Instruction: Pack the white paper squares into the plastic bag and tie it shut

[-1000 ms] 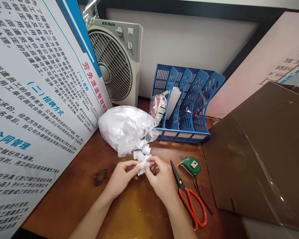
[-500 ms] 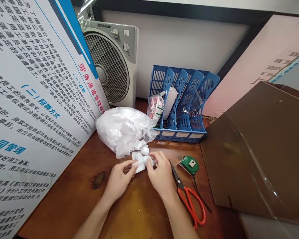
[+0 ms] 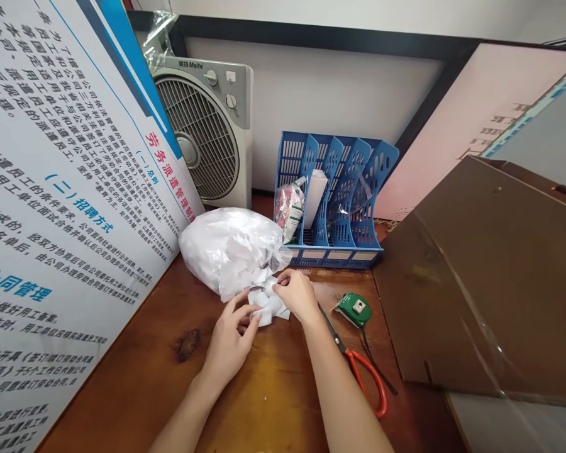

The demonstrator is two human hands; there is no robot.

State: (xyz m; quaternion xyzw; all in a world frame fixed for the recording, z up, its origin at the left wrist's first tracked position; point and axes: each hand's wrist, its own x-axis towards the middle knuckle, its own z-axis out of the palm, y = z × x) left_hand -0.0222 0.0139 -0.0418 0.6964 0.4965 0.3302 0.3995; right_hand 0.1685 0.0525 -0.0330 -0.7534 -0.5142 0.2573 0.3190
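Note:
Small white paper pieces (image 3: 274, 306) lie in a loose heap on the wooden table, just in front of a clear plastic bag (image 3: 226, 245) stuffed with similar white scraps. My left hand (image 3: 233, 330) is at the heap's near left side, thumb and fingertips closed at the edge of one piece. On the far right side of the heap, my right hand (image 3: 298, 294) pinches another white piece, its fingertips close to the bag's mouth. Red-handled scissors (image 3: 365, 374) lie beside my right forearm, which covers part of them.
A green tape measure (image 3: 355, 308) with a black strap lies right of the scissors. Behind stand a blue file rack (image 3: 334, 255) holding packets and a grey box fan (image 3: 207, 138). A printed board (image 3: 99, 189) leans at left; a brown panel (image 3: 466, 283) borders the right.
My right hand has moved up and away from my left hand, toward the bag's mouth. The hands no longer meet at one piece. The camera view has shifted slightly.

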